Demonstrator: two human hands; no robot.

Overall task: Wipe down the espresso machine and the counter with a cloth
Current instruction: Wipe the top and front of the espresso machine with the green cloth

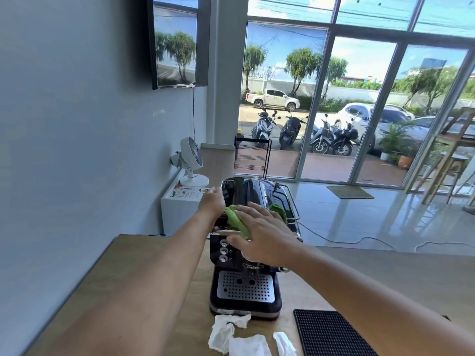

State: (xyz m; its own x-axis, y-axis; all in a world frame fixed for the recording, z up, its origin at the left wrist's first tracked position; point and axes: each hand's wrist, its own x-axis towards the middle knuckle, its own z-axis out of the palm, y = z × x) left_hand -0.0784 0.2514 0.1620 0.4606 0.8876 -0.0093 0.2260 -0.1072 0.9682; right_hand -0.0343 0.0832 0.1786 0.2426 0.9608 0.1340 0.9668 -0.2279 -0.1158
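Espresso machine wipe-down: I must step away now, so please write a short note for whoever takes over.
Left hand rests against the espresso machine at its top left edge; its grip is hidden.
Right hand presses flat on the green cloth on the machine's top.
Done: wiping of the top is under way.
Left: probably the front, the sides and the counter, where white tissues lie beside a black mat.
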